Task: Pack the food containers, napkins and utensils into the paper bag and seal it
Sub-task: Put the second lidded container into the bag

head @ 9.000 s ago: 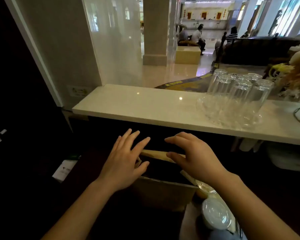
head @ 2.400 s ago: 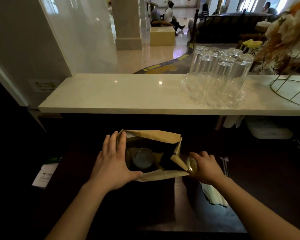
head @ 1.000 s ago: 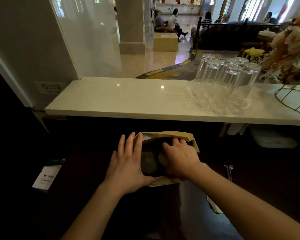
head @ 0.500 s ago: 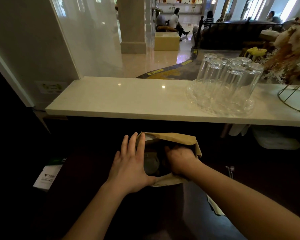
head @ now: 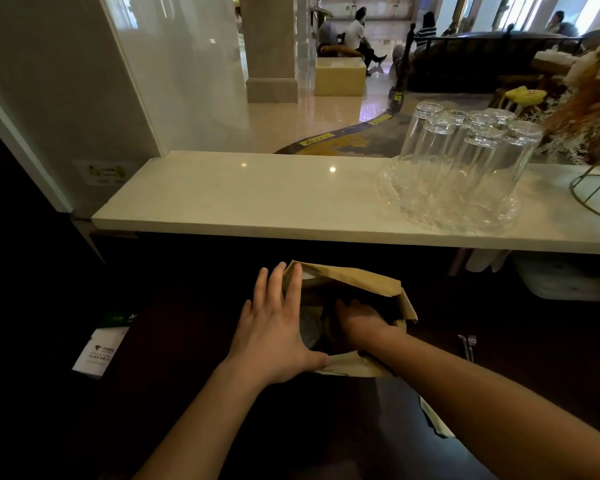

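Note:
A brown paper bag stands open on the dark counter below the marble ledge. My left hand lies flat against the bag's left side, fingers spread, thumb on the near rim. My right hand reaches down inside the bag's mouth; its fingers are hidden in the dark interior, so what it holds cannot be made out. A clear round container lid shows inside the bag between my hands. Utensils lie on the counter to the right. A pale napkin lies under my right forearm.
A marble ledge runs across above the bag, with a glass tray of several upturned glasses at its right and a wire stand beyond. A white card lies at the left. People sit in the lobby behind.
My right hand took a small container from the counter on the right into the bag and has sunk deeper inside. My left hand has stayed on the bag's left side.

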A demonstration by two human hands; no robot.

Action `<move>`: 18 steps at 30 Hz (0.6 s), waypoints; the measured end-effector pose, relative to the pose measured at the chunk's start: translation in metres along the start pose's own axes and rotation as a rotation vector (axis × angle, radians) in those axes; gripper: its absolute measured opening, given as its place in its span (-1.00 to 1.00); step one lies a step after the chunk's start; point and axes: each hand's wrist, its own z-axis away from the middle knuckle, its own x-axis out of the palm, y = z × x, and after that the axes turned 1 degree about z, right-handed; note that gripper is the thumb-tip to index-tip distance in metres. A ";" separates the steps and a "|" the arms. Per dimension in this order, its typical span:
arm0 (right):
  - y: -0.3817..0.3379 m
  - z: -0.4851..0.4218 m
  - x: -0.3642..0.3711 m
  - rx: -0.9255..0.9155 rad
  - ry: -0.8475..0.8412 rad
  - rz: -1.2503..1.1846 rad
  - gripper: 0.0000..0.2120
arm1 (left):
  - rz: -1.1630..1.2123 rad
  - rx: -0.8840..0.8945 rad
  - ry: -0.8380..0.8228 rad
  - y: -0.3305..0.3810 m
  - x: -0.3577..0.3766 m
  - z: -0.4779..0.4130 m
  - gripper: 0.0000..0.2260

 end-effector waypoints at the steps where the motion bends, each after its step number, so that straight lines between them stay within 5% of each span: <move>1: 0.001 -0.001 0.000 0.003 -0.002 -0.006 -0.44 | -0.004 0.003 -0.003 0.001 0.000 0.000 0.23; 18: 0.001 -0.007 -0.003 0.018 -0.069 -0.005 -0.52 | 0.008 -0.002 -0.006 0.002 0.000 -0.004 0.27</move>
